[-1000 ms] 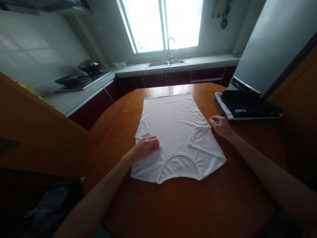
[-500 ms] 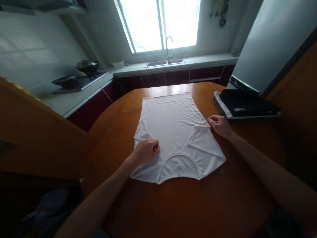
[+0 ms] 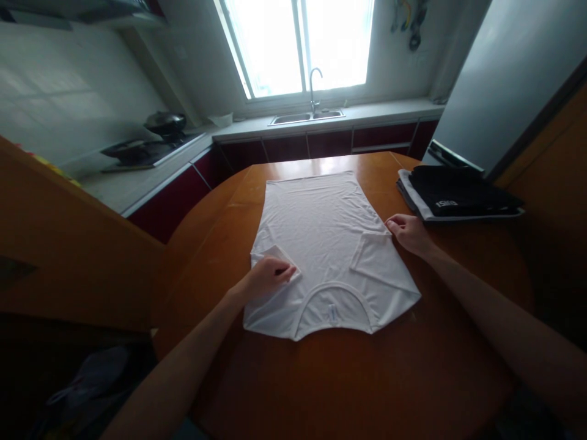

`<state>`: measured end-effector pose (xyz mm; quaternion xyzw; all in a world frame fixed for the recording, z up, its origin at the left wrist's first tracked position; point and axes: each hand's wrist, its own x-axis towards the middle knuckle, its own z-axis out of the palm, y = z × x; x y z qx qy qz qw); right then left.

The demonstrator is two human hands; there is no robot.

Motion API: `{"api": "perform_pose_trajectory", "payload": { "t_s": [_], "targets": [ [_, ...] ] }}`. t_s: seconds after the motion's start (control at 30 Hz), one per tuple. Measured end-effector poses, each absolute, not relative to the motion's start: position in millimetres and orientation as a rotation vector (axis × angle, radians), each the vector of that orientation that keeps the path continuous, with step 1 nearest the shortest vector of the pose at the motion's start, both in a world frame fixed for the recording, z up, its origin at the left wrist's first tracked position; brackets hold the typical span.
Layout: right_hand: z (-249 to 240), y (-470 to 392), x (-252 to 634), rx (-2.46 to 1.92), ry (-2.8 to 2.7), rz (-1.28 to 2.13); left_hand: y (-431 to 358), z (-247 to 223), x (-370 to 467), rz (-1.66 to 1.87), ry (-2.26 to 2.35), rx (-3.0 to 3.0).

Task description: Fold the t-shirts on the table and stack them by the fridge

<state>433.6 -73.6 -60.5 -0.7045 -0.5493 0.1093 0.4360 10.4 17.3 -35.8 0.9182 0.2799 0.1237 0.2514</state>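
While both short sleeves of the white T-shirt [image 3: 316, 226] are turned inward, its body lies open at full width on the wooden table [image 3: 353, 373], the collar [image 3: 332, 285] toward the person and the hem toward the window. So the sleeves are in and the cloth looks mostly flat, with fine wrinkles across the middle; the body itself has no fold along or across it that I can see. The right sleeve [image 3: 373, 253] rests in a fairly neat flap. The left sleeve [image 3: 276, 252] is partly hidden under the left hand [image 3: 266, 278], so how evenly it lies is hard to judge.

That left hand is at the sleeve, fingers curled and thumb close to them; whether cloth is caught between them I cannot tell. The right hand [image 3: 408, 233] is well apart from it, at the side edge of the shirt just beyond the right sleeve, with its fingertips drawn together at the fabric. A pinch there looks likely, but the view does not settle it.

Past the right hand, on the same table, sits a flat stack of folded clothes: a black garment with white lettering [image 3: 458, 186] on top, and a light-coloured garment [image 3: 419, 205] showing beneath it. These are already compact, unlike the spread shirt. Farther out are a counter [image 3: 385, 110] with a double sink [image 3: 291, 118] below the window [image 3: 339, 43], and a lidded pot [image 3: 166, 124] on the stove at the left.
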Motion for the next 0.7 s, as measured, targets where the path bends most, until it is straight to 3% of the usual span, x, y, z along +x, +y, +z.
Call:
{"api": "perform_pose_trajectory", "payload": {
  "t_s": [0.33, 0.57, 0.7],
  "targets": [
    [-56.6, -75.0, 430.2, -1.733, -1.352, 0.262, 14.3, -37.5, 12.3, 0.334, 0.752, 2.594],
    [-52.4, -77.5, 424.2, -1.699, -1.36, 0.093, 24.3, -37.8, 13.3, 0.816, 0.935, 2.598],
    [-43.8, -85.2, 394.0, -1.666, -1.522, -0.051, 18.7, -53.5, 17.8, 0.71, 1.143, 2.664]
  ]
}}
